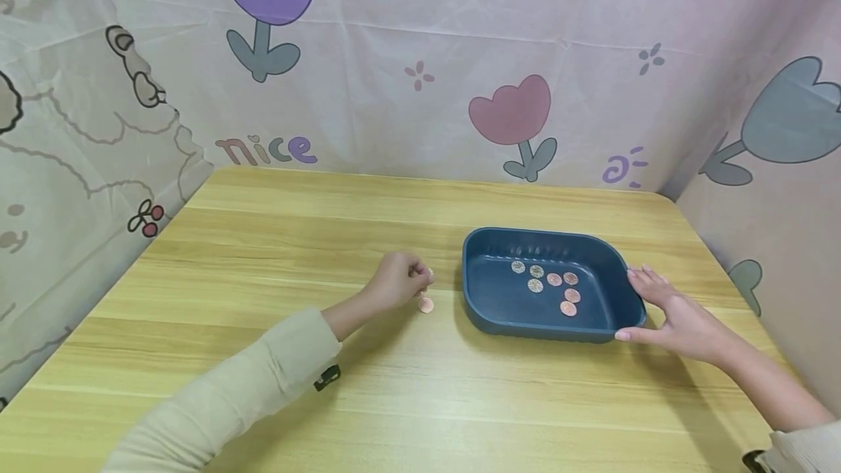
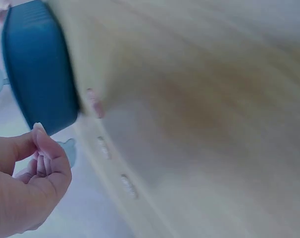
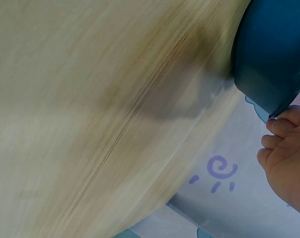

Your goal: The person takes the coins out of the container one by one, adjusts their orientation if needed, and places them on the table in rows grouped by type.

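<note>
My left hand [image 1: 397,281] is over the table beside three coins, thumb and forefinger tips together; no coin shows between them in the left wrist view. A pink coin [image 1: 425,305] lies just in front of its fingers, and two pale coins [image 2: 104,148] rest in line with it. To the right stands a dark blue rectangular tray [image 1: 486,323] with several coins [image 1: 535,285] flat on its floor, some pale, some pinkish. My right hand [image 1: 683,323] holds the tray's near right corner, thumb at the front rim and fingers at the right end.
The wood-grain table [image 1: 263,239] runs back to a patterned cloth [image 1: 394,108] that hangs behind it and along both sides. A dark band [image 1: 327,378] shows under the left sleeve.
</note>
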`<action>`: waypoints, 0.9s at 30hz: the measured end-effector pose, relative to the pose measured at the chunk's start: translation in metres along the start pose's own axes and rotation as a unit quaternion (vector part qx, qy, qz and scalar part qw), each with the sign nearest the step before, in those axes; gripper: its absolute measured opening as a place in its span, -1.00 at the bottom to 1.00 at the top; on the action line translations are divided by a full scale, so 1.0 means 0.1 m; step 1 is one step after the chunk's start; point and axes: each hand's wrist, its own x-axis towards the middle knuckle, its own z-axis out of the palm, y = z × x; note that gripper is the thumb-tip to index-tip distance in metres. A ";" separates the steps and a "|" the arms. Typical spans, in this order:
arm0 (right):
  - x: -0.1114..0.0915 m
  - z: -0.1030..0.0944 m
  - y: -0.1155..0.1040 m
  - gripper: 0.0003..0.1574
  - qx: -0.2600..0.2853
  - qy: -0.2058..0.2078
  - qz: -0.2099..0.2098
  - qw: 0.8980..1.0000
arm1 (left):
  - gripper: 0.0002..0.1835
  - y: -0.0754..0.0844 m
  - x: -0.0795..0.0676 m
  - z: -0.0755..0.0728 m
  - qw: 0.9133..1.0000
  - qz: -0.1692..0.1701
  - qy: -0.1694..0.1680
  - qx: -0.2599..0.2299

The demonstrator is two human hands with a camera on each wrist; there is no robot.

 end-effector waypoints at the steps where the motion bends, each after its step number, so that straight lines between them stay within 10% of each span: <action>1: 0.00 0.00 0.00 0.29 -0.001 0.000 0.001 1.000 | -0.81 0.02 0.01 0.00 1.000 0.002 0.003 -0.007; 16: 0.00 0.00 -0.01 0.29 -0.008 -0.001 0.007 1.000 | -0.82 0.48 0.16 0.24 0.992 0.014 -0.001 -0.122; 27: 0.00 0.01 0.00 0.30 -0.003 0.003 0.006 1.000 | -0.82 0.77 0.31 0.65 0.996 0.036 -0.022 -0.078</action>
